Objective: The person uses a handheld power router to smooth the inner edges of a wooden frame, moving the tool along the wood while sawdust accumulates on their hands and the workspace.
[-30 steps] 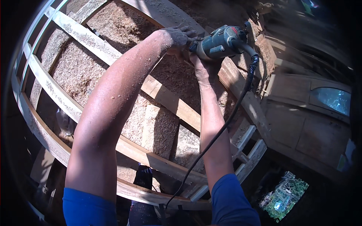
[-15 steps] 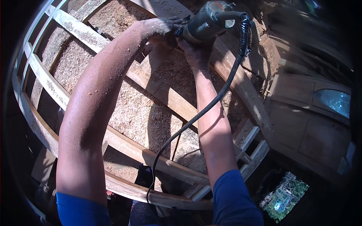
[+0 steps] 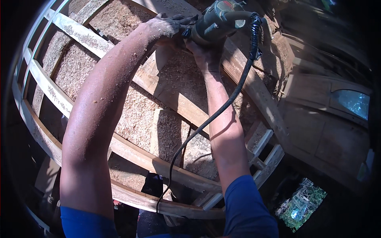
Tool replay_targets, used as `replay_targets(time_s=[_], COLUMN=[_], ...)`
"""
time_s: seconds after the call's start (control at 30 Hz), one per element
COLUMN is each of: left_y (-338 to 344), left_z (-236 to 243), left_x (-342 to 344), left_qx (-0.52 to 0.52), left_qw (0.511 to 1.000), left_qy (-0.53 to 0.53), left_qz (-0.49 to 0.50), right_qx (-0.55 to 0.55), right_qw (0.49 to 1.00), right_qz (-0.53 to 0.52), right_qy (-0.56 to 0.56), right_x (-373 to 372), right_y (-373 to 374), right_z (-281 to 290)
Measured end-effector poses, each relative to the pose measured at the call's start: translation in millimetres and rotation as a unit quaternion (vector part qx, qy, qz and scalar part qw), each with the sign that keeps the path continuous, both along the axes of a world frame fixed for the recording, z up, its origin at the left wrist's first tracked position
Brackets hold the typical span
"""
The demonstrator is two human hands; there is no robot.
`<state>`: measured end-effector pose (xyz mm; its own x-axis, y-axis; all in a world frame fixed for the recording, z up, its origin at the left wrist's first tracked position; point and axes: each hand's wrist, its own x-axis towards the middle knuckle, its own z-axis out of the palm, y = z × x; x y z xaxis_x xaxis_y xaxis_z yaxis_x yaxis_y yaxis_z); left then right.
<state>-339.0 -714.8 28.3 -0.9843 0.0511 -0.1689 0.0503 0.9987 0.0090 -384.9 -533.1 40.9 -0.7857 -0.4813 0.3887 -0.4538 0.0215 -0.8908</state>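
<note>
Both hands grip a grey-green corded power tool (image 3: 220,20) at the top of the view. My left hand (image 3: 166,24), dusted with sawdust, clasps its front end. My right hand (image 3: 206,53) wraps around the body from below. The tool rests over a slanting wooden slat (image 3: 174,95) of a large wooden frame. Its black cable (image 3: 216,115) loops off the rear of the tool and hangs down between my forearms. The tool's working end is hidden behind my left hand.
The slatted wooden frame (image 3: 43,85) lies over ground thick with wood shavings (image 3: 131,115). A wooden panel with a glass pane (image 3: 351,103) stands at the right. A patch of greenery (image 3: 303,202) shows at the lower right. A dark shoe (image 3: 152,184) sits below the frame.
Both hands have carried the tool up and leftward along the slat. The cable has swung over and now hangs between the forearms.
</note>
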Motion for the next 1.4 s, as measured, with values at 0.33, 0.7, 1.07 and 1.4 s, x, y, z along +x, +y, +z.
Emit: replay_targets(time_s=[0.33,0.7,1.07,1.4], left_y=[29.0,136.6,223.3,209.5], left_z=[13.1,5.9,-4.7,-23.8], left_x=[-2.7,-24.5,28.6,108.4], left_qx=[0.036,0.116,0.164,0.157], left_qw=[0.995,0.992,0.984,0.983], left_qy=[-0.094,-0.028,0.069,0.066], left_qz=[0.017,-0.042,0.006,0.071], right_qx=[0.025,0.180,0.073,0.001], right_qw=[1.000,0.982,0.957,0.928], right_qz=[-0.013,-0.034,-0.270,-0.362], right_qy=[-0.013,0.042,-0.070,-0.093], right_x=[5.2,-20.3,11.1,103.5], right_y=[22.1,151.9,252.8,347.1], right_z=[-11.8,-37.0,-20.4,27.1])
